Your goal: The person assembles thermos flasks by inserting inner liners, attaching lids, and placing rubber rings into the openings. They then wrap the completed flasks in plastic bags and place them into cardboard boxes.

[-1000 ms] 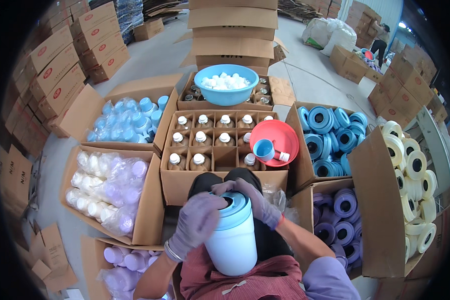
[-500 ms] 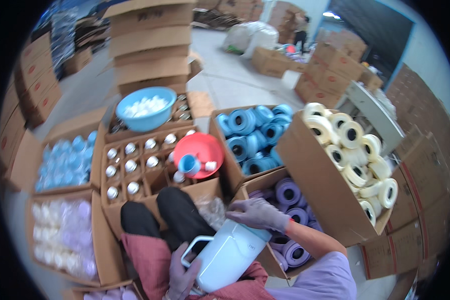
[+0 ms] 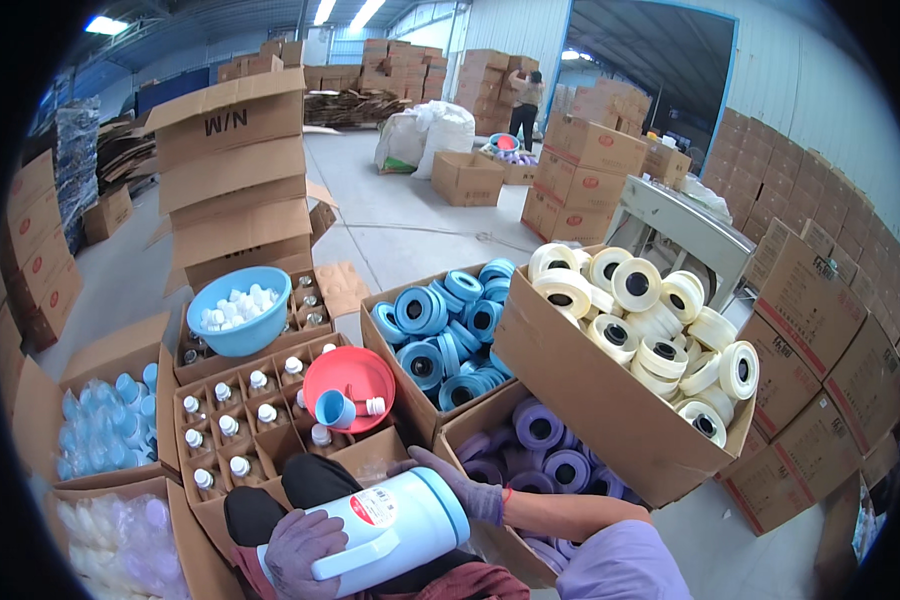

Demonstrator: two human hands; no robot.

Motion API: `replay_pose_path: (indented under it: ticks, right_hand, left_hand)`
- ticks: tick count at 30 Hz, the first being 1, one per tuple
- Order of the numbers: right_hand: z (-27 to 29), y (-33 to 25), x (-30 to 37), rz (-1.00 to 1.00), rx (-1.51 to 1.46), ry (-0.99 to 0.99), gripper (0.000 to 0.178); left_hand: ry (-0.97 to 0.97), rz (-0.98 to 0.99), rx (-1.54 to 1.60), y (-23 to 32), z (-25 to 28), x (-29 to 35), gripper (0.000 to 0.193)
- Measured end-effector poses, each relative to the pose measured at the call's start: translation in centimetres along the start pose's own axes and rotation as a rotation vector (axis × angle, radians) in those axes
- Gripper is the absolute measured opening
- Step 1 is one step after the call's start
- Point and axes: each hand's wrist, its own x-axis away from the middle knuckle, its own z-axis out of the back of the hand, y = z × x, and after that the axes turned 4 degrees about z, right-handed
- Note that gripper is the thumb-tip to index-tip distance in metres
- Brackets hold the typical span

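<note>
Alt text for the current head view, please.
A pale-blue jug is held tilted, the gloved left hand on its body and the right hand near its rim. Around it, open boxes hold bottles, blue rings, purple rings and cream rings. A person stands farther back.

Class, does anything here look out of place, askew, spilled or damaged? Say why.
The cream box looks askew: it appears tilted, rings piled above its rim. The red dish also looks odd, sitting over bottles. I see no spill or damage.
</note>
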Motion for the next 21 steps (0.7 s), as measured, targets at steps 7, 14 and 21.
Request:
replay_pose_path:
  ticks: [7, 14, 21]
  right_hand:
    - [-4.2, -2.8, 2.3, 0.763, 0.689, -0.317, 0.052]
    - [-3.4, -2.0, -1.0, 0.846, 0.787, -0.174, 0.054]
    - [-3.8, -3.2, -0.6, 0.052, 0.182, -0.028, 0.055]
  left_hand:
    - [0.042, 0.29, 0.108, -0.1, 0.7, -0.6, 0.019]
    - [-0.052, 0.863, 0.702, -2.0, 3.1, -1.0, 0.02]
    - [0.002, 0.134, -0.001, -1.2, 1.3, -0.3, 0.023]
